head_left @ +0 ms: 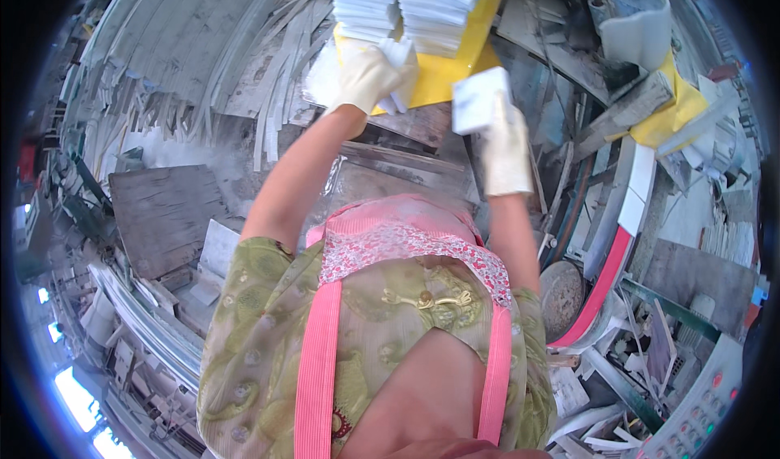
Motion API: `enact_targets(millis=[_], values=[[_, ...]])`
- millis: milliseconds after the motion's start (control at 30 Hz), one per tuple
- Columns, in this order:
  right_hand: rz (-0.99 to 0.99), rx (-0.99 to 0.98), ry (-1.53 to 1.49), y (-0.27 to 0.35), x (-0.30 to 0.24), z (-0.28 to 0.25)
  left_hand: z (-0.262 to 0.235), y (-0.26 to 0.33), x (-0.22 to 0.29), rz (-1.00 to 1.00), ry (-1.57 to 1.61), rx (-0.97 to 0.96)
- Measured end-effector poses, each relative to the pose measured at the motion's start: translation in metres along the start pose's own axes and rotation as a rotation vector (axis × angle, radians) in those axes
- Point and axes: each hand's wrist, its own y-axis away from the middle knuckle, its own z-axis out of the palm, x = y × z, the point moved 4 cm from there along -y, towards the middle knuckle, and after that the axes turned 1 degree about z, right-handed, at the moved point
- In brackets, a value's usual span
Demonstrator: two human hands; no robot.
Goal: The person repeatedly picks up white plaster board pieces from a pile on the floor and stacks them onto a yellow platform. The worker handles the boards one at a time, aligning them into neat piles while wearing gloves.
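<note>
Both my hands wear cream-coloured gloves. My left hand [370, 77] is closed round some thin white tiles [398, 57], just in front of the tall stacks. My right hand [505, 150] grips a white square tile block [479, 100] off to the right; blur hides whether it is one piece or several. Beyond the hands, two stacks of thin white tiles [443, 8] rise from a yellow sheet [435, 81]. Part of that sheet is covered by the stacks and the left hand.
Long grey strips [175, 45] lean at the far left, above a dusty board [169, 215]. On the right stands a curved machine edge with a red band [597, 296], near a control panel with buttons [699, 402]. Broken offcuts [601, 394] litter the lower right.
</note>
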Motion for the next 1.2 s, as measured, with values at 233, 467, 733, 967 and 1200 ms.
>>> enact_targets(millis=[233, 467, 733, 967, 1200], values=[[-0.178, -0.075, 0.000, -0.031, 0.049, 0.131, -0.002, 0.001, -0.003, 0.034, -0.055, -0.004], [-0.345, -0.442, 0.089, -0.042, 0.058, 0.130, -0.014, 0.005, 0.011, 0.038, -0.040, -0.193], [-0.347, -0.264, 0.208, -0.023, 0.019, -0.075, 0.006, 0.008, 0.012, 0.054, -0.066, 0.081], [-0.118, 0.554, 0.734, 0.071, 0.012, -0.393, 0.005, 0.014, -0.001, 0.031, -0.010, 0.047], [-0.113, 0.242, 1.806, 0.045, 0.038, -0.432, 0.010, 0.024, 0.017, -0.024, 0.087, -0.028]])
